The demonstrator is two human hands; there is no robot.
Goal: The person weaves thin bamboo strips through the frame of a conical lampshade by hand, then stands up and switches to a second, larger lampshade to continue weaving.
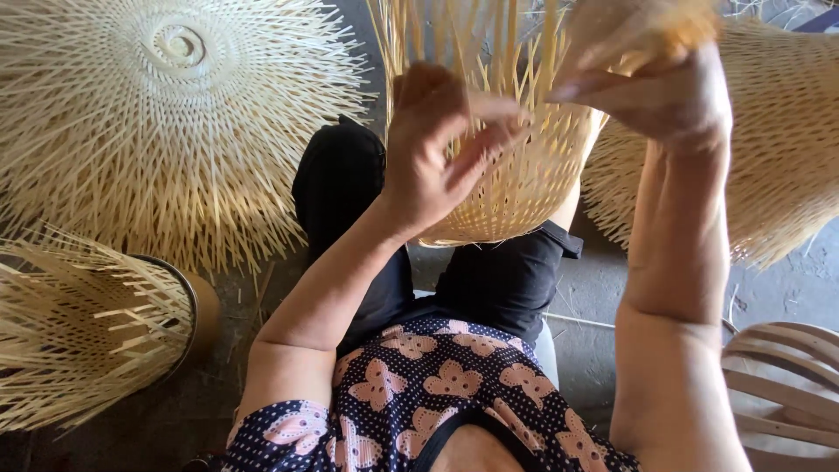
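A half-woven bamboo basket (pixel 524 175) of pale strips rests on my lap, its loose upright strips pointing toward the camera. My left hand (pixel 437 144) pinches one of those strips between thumb and fingers at the basket's near side. My right hand (pixel 651 74) is raised at the basket's right edge, fingers curled around the upper strips. My legs in dark trousers (pixel 350 183) lie beneath the basket.
A large round woven bamboo piece (pixel 175 114) with spiky strip ends lies on the floor at the upper left. Another woven piece on a round form (pixel 96 323) sits at the lower left. A third woven piece (pixel 778 149) lies at the right, with bent wooden hoops (pixel 778 385) below it.
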